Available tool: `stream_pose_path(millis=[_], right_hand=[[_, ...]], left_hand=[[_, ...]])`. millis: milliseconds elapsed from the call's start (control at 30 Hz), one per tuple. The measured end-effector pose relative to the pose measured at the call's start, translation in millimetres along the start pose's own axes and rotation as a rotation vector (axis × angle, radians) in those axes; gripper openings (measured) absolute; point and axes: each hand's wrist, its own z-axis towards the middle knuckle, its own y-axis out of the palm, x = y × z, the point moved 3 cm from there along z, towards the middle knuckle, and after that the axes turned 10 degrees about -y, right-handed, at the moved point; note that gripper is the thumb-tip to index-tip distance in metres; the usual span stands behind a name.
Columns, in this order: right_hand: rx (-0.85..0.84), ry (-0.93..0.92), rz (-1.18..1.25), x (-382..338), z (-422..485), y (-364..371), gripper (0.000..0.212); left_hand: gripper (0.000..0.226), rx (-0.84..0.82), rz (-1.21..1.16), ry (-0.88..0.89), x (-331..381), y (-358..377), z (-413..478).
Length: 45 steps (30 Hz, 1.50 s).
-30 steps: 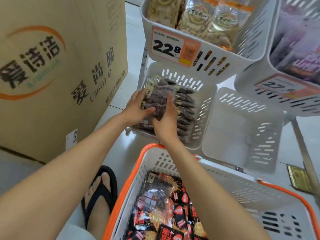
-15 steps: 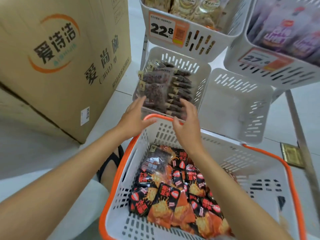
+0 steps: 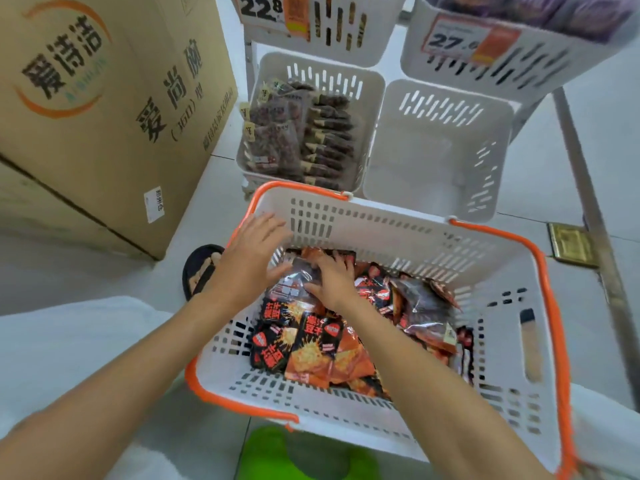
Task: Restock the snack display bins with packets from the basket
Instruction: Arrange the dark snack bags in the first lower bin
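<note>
hands drop from the bin into the basket

both hands have come back from the lower left bin point(image 3: 322, 69) and now reach down inside the basket point(image 3: 381, 233), which fills far more of the view than a second ago; the left hand point(image 3: 254, 258) is spread wide, fingers straight and apart, by the basket's far left inner wall, its fingertips at the edge of a clear-fronted packet point(image 3: 296, 277); the right hand point(image 3: 334, 280) lies on top of that same packet, fingers laid over it and thumb at its near side; motion blur hides whether it grips or only presses, so i cannot tell

the basket is white with an orange rim and stands on the pale tiled floor just in front of the bins; orange-and-black snack packets point(image 3: 311, 351) lie heaped in it, with a dark clear-wrapped packet point(image 3: 422, 306) on the heap to the right

the lower left bin holds rows of brown snack packets point(image 3: 301, 133) standing on edge; the lower right bin point(image 3: 440, 98) touches it and shows its bare white floor; above hang two more white bins, one with a price tag reading 22.8 point(image 3: 263, 8), the other with a price tag beginning 27 point(image 3: 450, 39)

a printed cardboard box point(image 3: 104, 98) stands to the left; a foot in a black sandal point(image 3: 202, 268) is beside the basket's left rim
</note>
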Motion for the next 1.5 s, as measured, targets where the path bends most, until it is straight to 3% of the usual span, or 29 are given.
stream_pose_path(millis=[100, 233, 333, 433, 533, 567, 633, 700, 833, 933, 1000, 1100, 1200, 1300, 1400, 1500], right_hand=[[0.064, 0.001, 0.167, 2.9, -30.6, -12.6, 0.046], [0.157, -0.064, 0.278, 10.5, -81.7, -46.4, 0.044], [0.206, -0.087, 0.334, 11.9, -108.6, -78.9, 0.063], [0.091, 0.061, 0.224, 50.7, -120.7, -88.2, 0.092], [-0.097, 0.197, -0.12, 96.7, -131.5, -81.7, 0.08], [-0.067, 0.203, -0.139, 101.8, -132.5, -82.5, 0.068], [0.152, 0.194, -0.036, 97.5, -130.3, -94.0, 0.046], [0.322, 0.182, 0.134, 78.5, -126.3, -117.0, 0.035], [0.408, 0.147, 0.741, 39.8, -115.7, -148.6, 0.019], [0.364, 0.171, 0.954, 23.6, -104.1, -148.1, 0.019], [0.317, 0.189, 1.003, 17.8, -96.7, -145.0, 0.022], [0.287, 0.188, 0.911, 5.7, -90.1, -146.8, 0.031], [0.29, 0.17, 0.768, -6.5, -83.4, -149.1, 0.067], [0.266, 0.186, 0.956, -17.8, -68.3, -156.4, 0.093], [0.312, 0.122, 1.028, -29.3, -44.9, -175.5, 0.084], [0.443, 0.072, 1.067, -36.1, -13.4, -199.8, 0.07]], left_hand=[[0.062, -0.077, -0.06, -0.014, 12.8, 13.9, 1.2], [0.101, -0.385, -0.384, -0.369, 34.8, 49.4, 4.0], [0.089, -0.674, -0.747, -0.661, 47.6, 83.5, -1.0], [0.096, -0.615, -0.804, -0.755, 52.8, 100.0, 2.4], [0.084, -0.565, -0.809, -0.825, 51.3, 104.8, 5.6], [0.081, -0.57, -0.835, -0.853, 48.5, 106.9, 6.5], [0.074, -0.567, -0.937, -0.912, 44.5, 104.8, 7.5], [0.058, -0.501, -1.052, -0.974, 40.7, 97.2, 10.5], [0.04, -0.445, -1.224, -0.963, 44.5, 79.5, 20.2], [0.058, -0.574, -1.306, -0.898, 59.8, 67.1, 22.3], [0.066, -0.662, -1.275, -0.838, 72.2, 61.8, 23.0], [0.056, -0.693, -1.277, -0.801, 83.2, 61.1, 23.6], [0.059, -0.689, -1.337, -0.749, 86.2, 53.5, 29.0], [0.06, -0.651, -1.377, -0.684, 79.7, 33.2, 47.6], [0.043, -0.61, -1.301, -0.535, 72.5, -0.5, 77.2], [0.034, -0.323, -1.121, -0.468, 48.3, -35.7, 116.4]])
